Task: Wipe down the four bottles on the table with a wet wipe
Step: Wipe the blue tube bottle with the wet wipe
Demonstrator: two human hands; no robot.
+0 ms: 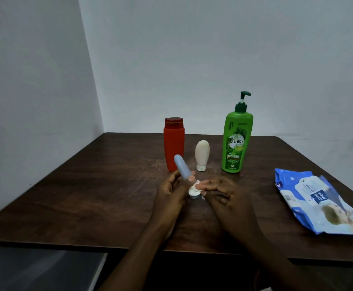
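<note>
My left hand (171,194) grips a small blue tube-shaped bottle (182,166), tilted with its rounded end up and to the left. My right hand (221,193) pinches a crumpled white wet wipe (194,191) against the bottle's lower end. Behind them three bottles stand upright on the dark wooden table (98,185): a red bottle (174,143), a small cream tube (202,155) on its white cap, and a tall green pump bottle (235,141).
A blue and white pack of wet wipes (316,203) lies flat near the table's right edge. The table stands in a corner between two pale walls. Its front edge runs just below my forearms.
</note>
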